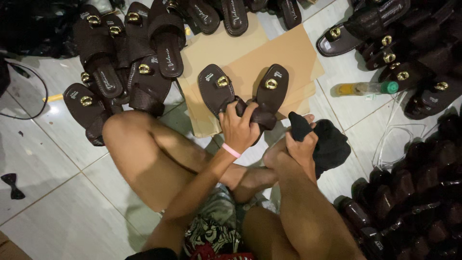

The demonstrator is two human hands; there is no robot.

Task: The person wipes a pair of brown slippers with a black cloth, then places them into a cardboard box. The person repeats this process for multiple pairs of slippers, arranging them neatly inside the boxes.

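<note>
I see my left hand (239,129) with its grip closed tight on two dark brown sandals (243,94) over the flat cardboard (293,53) on the floor, and my right hand (302,147), just right of it, with its grip squeezing a black cloth (331,144).

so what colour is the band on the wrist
Pink, on the left wrist, seen in the head view.

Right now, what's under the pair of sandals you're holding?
Flat cardboard sheets on the tiled floor lie under the pair of sandals in the left hand. What the cardboard covers is hidden.
</note>
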